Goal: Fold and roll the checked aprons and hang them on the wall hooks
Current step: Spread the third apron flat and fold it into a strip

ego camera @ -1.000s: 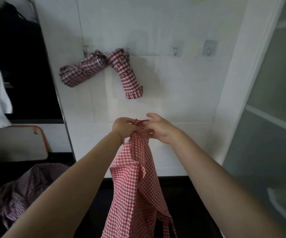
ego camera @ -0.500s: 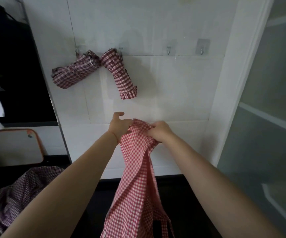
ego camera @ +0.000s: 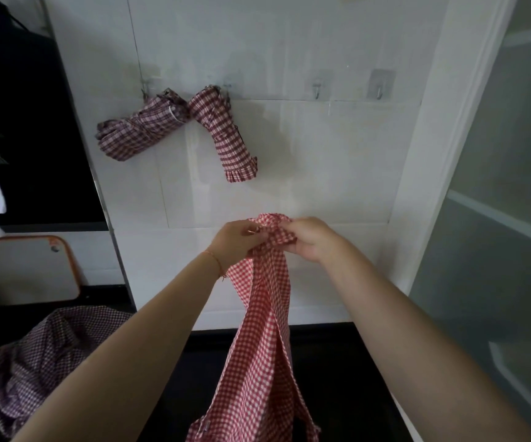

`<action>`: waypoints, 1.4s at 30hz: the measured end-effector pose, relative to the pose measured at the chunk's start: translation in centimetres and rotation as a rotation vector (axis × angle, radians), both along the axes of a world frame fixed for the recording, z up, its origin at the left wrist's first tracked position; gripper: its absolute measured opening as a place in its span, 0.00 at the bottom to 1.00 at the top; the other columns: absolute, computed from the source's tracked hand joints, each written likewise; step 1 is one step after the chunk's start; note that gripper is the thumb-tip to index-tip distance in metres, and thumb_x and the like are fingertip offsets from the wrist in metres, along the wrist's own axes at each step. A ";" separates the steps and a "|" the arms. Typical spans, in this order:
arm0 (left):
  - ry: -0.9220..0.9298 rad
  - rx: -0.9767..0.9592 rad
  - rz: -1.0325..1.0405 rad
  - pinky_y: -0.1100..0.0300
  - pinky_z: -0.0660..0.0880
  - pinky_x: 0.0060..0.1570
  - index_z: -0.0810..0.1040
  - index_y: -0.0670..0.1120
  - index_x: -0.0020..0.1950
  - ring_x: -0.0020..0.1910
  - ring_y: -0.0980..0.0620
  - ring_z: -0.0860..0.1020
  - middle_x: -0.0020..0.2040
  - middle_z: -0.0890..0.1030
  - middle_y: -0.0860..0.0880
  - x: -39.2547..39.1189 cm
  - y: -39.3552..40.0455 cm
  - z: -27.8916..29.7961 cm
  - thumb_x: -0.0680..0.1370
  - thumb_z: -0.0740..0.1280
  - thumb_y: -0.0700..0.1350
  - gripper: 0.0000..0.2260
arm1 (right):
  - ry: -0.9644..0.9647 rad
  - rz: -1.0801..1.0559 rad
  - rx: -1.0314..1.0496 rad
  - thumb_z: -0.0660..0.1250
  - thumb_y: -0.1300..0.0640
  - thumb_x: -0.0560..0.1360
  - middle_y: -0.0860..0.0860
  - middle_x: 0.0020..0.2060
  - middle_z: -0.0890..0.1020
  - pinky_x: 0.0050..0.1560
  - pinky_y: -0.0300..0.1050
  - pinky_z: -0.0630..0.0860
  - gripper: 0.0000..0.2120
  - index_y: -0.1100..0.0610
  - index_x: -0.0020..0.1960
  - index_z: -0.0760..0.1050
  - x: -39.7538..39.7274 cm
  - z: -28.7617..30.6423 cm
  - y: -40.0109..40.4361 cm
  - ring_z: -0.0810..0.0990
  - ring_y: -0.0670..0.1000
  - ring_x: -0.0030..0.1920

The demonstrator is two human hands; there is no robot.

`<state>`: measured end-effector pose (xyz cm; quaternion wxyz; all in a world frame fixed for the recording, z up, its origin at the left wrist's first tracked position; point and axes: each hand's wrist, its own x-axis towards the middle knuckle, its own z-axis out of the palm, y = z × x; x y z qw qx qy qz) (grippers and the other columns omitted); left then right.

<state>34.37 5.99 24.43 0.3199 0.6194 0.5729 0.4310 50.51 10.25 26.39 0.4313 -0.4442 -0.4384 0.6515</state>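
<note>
Red-checked apron (ego camera: pixel 257 346) hangs lengthwise down from both hands.

A red checked apron (ego camera: pixel 262 346) hangs bunched from both hands' grip; two rolled aprons (ego camera: pixel 136 132) (ego camera: pixel 225 135) hang on hooks up-left.

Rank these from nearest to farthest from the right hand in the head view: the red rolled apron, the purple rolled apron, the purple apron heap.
1. Red rolled apron, on the wall above and left of the right hand.
2. Purple rolled apron, farther left on the wall.
3. Purple apron heap, low at far left.
</note>
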 end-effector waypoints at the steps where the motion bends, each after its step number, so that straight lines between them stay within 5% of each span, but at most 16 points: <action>1: -0.104 -0.038 0.006 0.54 0.82 0.48 0.81 0.38 0.53 0.41 0.49 0.80 0.45 0.82 0.43 -0.1 -0.1 0.0 0.78 0.71 0.45 0.10 | -0.016 0.003 0.000 0.62 0.65 0.81 0.58 0.43 0.81 0.34 0.49 0.82 0.05 0.64 0.48 0.75 0.0 -0.1 0.1 0.81 0.54 0.42; 4: -0.235 -0.076 0.108 0.45 0.81 0.54 0.80 0.33 0.51 0.43 0.46 0.78 0.44 0.81 0.41 -0.6 0.0 -0.3 0.78 0.71 0.48 0.17 | -0.130 -0.079 0.011 0.68 0.60 0.79 0.57 0.41 0.82 0.34 0.48 0.79 0.03 0.61 0.48 0.77 0.3 -0.5 0.4 0.82 0.52 0.39; 8: -0.215 -0.072 0.277 0.49 0.81 0.52 0.84 0.37 0.45 0.43 0.46 0.81 0.44 0.84 0.42 -1.1 -0.3 0.2 0.75 0.73 0.54 0.18 | -0.296 -0.241 0.090 0.76 0.62 0.72 0.56 0.35 0.82 0.26 0.39 0.75 0.07 0.60 0.40 0.78 0.7 -0.9 0.7 0.80 0.50 0.30; 13: -0.327 -0.119 0.163 0.60 0.82 0.36 0.81 0.36 0.53 0.37 0.49 0.84 0.46 0.85 0.40 -0.2 -1.0 1.4 0.74 0.75 0.38 0.11 | -0.193 -0.106 0.097 0.75 0.67 0.71 0.59 0.39 0.83 0.32 0.42 0.80 0.07 0.68 0.48 0.81 -1.0 -0.4 -0.5 0.81 0.51 0.34; 17: -0.224 -0.110 0.200 0.54 0.84 0.41 0.80 0.37 0.50 0.38 0.45 0.85 0.44 0.84 0.40 0.1 -0.9 1.6 0.76 0.74 0.40 0.08 | -0.197 -0.032 0.147 0.74 0.65 0.73 0.57 0.41 0.84 0.35 0.40 0.80 0.02 0.63 0.44 0.81 -1.6 -0.1 -1.3 0.83 0.51 0.39; 21: -0.185 -0.084 0.279 0.45 0.83 0.48 0.81 0.41 0.44 0.40 0.41 0.85 0.41 0.85 0.41 -0.2 -0.5 1.4 0.77 0.72 0.48 0.10 | -0.454 -0.118 0.280 0.76 0.57 0.72 0.56 0.46 0.85 0.49 0.47 0.83 0.08 0.60 0.47 0.83 -1.8 -0.2 -1.5 0.84 0.54 0.46; 26: -0.153 -0.131 0.221 0.47 0.83 0.48 0.82 0.38 0.44 0.37 0.43 0.85 0.40 0.85 0.43 1.0 -1.0 1.7 0.79 0.66 0.47 0.12 | -0.580 -0.113 0.408 0.72 0.58 0.75 0.55 0.49 0.86 0.55 0.49 0.81 0.08 0.60 0.52 0.85 -2.8 -0.2 -2.1 0.84 0.53 0.49; 30: -0.037 -0.090 0.273 0.47 0.82 0.51 0.83 0.38 0.43 0.38 0.44 0.85 0.39 0.85 0.42 0.5 -0.9 1.7 0.78 0.67 0.47 0.13 | -0.568 0.041 0.360 0.66 0.63 0.79 0.55 0.52 0.85 0.60 0.51 0.79 0.10 0.60 0.57 0.83 -2.9 -0.4 -2.0 0.83 0.54 0.52; 34: -0.102 -0.036 0.288 0.47 0.83 0.45 0.79 0.43 0.44 0.37 0.43 0.85 0.40 0.85 0.41 0.1 -0.9 1.4 0.75 0.71 0.41 0.03 | -0.562 -0.118 0.338 0.73 0.59 0.76 0.57 0.50 0.85 0.56 0.51 0.81 0.09 0.62 0.54 0.83 -2.7 -0.6 -1.4 0.85 0.55 0.49; 42: -0.124 -0.110 0.205 0.46 0.82 0.50 0.82 0.37 0.47 0.41 0.41 0.85 0.42 0.85 0.41 0.9 -0.6 1.5 0.78 0.68 0.47 0.12 | -0.471 -0.138 0.274 0.73 0.59 0.75 0.57 0.46 0.86 0.53 0.50 0.83 0.06 0.61 0.49 0.84 -3.1 -0.5 -1.3 0.85 0.55 0.46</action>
